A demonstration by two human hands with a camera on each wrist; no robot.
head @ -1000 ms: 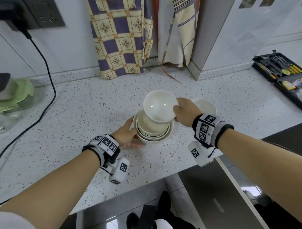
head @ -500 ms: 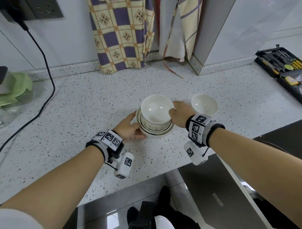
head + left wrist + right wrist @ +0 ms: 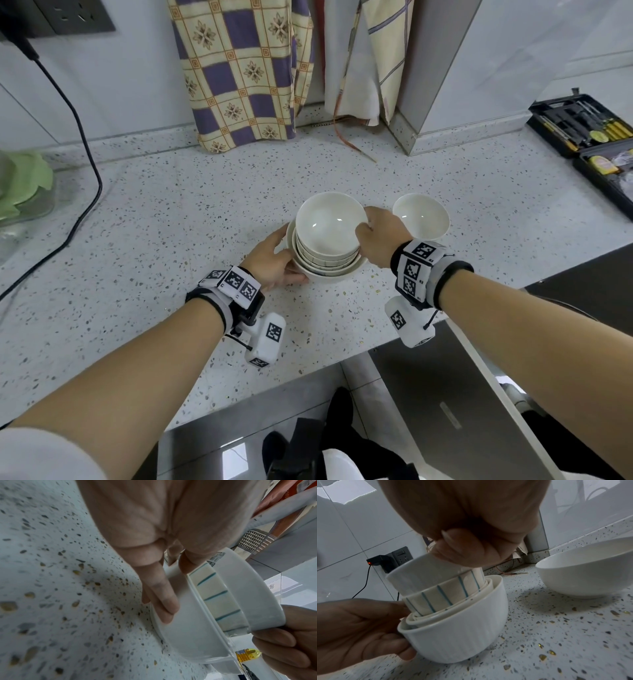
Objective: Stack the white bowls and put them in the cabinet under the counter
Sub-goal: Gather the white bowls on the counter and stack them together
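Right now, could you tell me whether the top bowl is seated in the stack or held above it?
Seated: the top bowl nests in the striped bowl, gripped by the right hand.

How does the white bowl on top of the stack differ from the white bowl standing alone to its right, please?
The top bowl sits nested in the stack of bowls; the lone bowl stands by itself on the counter. The right hand pinches the top bowl's rim, while nothing touches the lone bowl. The left hand steadies the stack's lowest bowl. Both are plain white, upright and empty.
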